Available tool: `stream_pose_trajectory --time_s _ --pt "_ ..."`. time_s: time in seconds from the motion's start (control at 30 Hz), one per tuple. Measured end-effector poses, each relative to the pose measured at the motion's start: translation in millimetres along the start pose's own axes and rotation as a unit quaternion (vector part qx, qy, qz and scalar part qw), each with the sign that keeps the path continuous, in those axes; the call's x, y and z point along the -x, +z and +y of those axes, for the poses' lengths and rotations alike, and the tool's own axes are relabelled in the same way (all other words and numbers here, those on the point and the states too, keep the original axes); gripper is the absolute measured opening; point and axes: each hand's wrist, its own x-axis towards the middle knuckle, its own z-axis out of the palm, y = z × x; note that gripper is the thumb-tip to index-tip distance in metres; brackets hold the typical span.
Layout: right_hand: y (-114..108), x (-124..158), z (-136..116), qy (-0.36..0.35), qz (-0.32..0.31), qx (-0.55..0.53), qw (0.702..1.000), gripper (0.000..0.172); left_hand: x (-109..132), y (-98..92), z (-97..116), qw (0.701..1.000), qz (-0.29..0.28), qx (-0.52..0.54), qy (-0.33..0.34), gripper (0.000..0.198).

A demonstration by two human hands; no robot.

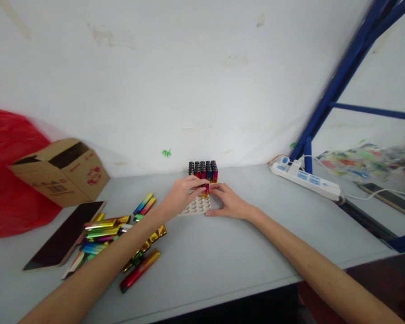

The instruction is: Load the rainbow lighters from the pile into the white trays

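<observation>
A white tray with rows of round holes lies on the table near the wall. Black-topped lighters, shiny red, blue and gold, stand upright in several rows at its far end. My left hand reaches over the tray, its thumb and fingers pinching a red-and-gold lighter upright just in front of those rows. At the tray's right side rests my right hand, thumb and fingers apart, fingertips beside the lighter and thumb at the tray's near right corner. Whether its fingertips touch the lighter I cannot tell.
Loose shiny lighters lie heaped at the left, partly behind my left forearm. Near them are a dark flat panel, an open cardboard box and a red plastic bag. At the right are a white power strip and a blue metal frame.
</observation>
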Motion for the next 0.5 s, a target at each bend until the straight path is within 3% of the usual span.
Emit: stream_pose_trajectory --time_s 0.5 --pt "-2.5 0.9 -0.2 -0.006 -0.013 0.009 1.000 0.079 -3.0 1.7 0.7 0.999 -0.005 0.036 -0.030 0.030"
